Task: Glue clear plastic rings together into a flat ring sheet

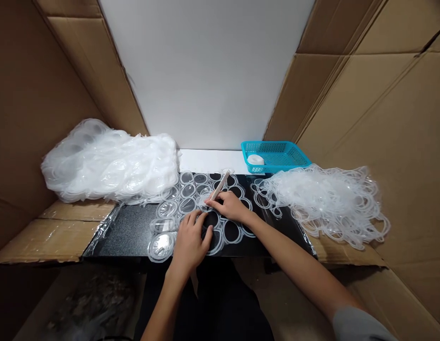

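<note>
Centre frame, right hand (227, 205) grips stick (220, 185), left hand (190, 237) lies half-open on sheet (179, 207); right-side holes (231, 232) look emptied, discs (167, 209) at left remain, plus apparently mid-left pile (117, 166).

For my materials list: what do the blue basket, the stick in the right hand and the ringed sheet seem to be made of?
Blue basket: probably moulded plastic, slightly glossy; its walls are openwork.
Stick: pale and matt, perhaps wood or plastic; unclear.
Ringed sheet: likely thin plastic film, clear and shiny, with bright reflections.
</note>
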`<state>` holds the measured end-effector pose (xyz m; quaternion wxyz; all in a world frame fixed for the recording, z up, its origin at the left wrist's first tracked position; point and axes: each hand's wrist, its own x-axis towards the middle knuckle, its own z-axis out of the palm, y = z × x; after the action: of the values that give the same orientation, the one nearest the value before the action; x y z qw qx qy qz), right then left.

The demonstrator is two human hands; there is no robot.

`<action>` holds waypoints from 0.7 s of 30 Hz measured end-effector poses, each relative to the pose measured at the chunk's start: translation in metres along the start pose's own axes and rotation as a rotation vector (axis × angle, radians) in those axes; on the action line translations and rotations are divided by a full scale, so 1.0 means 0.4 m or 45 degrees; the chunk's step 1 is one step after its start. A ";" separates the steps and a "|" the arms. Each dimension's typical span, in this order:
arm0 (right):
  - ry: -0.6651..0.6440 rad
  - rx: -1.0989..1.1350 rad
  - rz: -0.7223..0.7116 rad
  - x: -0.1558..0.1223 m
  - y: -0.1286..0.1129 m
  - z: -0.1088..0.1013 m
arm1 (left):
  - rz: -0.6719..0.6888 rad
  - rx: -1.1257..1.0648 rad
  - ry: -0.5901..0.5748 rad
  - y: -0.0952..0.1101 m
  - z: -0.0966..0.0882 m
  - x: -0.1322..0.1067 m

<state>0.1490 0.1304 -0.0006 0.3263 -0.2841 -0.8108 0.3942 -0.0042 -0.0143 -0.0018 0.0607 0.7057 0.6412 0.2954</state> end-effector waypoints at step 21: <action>-0.192 -0.468 -0.645 0.004 0.052 -0.016 | -0.095 0.243 -0.066 0.009 0.016 0.017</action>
<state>0.1570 0.1455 -0.0143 0.2960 -0.0975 -0.9353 0.1673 0.0022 -0.0067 -0.0031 0.0207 0.6914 0.6904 0.2120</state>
